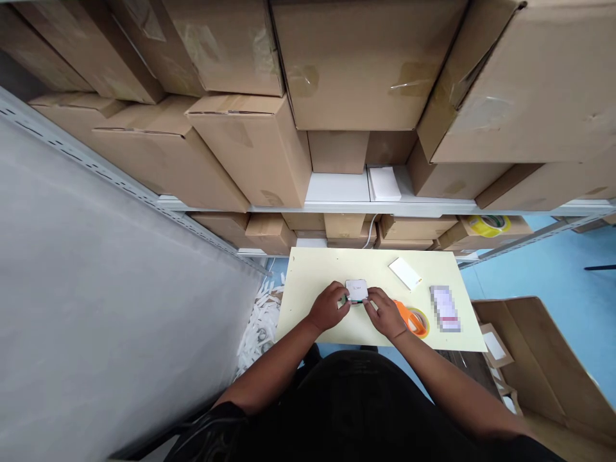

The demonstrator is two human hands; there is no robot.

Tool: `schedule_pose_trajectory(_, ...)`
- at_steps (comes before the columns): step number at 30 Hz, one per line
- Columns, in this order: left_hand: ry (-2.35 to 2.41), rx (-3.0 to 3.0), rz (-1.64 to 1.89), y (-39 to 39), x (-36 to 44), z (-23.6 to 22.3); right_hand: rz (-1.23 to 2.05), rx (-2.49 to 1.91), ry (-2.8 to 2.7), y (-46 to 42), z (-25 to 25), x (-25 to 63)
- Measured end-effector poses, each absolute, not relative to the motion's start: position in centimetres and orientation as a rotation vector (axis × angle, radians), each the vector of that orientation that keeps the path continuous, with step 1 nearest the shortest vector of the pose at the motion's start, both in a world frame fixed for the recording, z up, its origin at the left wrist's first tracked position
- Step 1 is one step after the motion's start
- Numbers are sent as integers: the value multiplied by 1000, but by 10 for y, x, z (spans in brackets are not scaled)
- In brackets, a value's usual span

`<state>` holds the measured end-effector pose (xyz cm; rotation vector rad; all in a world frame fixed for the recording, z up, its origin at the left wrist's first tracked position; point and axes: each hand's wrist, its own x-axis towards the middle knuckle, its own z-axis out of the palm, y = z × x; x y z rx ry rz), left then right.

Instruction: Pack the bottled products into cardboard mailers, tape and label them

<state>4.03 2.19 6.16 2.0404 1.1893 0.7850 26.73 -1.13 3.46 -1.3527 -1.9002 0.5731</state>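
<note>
Over the pale yellow table (pixel 312 269), a small flat whitish square thing (pixel 357 289) with rounded corners and dark marks on top sits between my two hands. My left hand (pixel 331 307) grips its left side with bent fingers, a bit of green showing by the fingertips. On its right edge, the thumb and fingers of my right hand (pixel 384 310) close in the same way. A dark, partly coloured strip shows under the front edge, too small to make out. Close by my right wrist lies an orange tape dispenser (pixel 409 316) with a roll of tape (pixel 420 322).
A white flat box (pixel 405 274) and a blurred-out phone-shaped thing (pixel 445 308) lie on the table's right side. Shelves of cardboard boxes (pixel 356 70) rise behind. Yellow tape (pixel 489 225) rests on a lower box. An open carton (pixel 539 359) stands right; paper scraps (pixel 260 321) litter the left floor.
</note>
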Motion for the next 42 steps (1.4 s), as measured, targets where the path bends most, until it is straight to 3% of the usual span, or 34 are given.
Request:
schedule_pose_trajectory(23, 1210, 2321, 756, 2, 48, 29, 405, -1378, -2146, -18, 13, 274)
schedule_pose_trajectory(31, 1143, 2438, 591, 4, 47, 38, 267, -1413, -2260, -17, 11, 271)
schedule_pose_trajectory(36, 1201, 2200, 760, -9, 46, 39, 567, -1419, -2045, -18, 9, 285)
schedule_pose_trajectory(42, 1547, 1391, 813, -23, 53, 11, 990, -1515, -1847, -8, -36, 308)
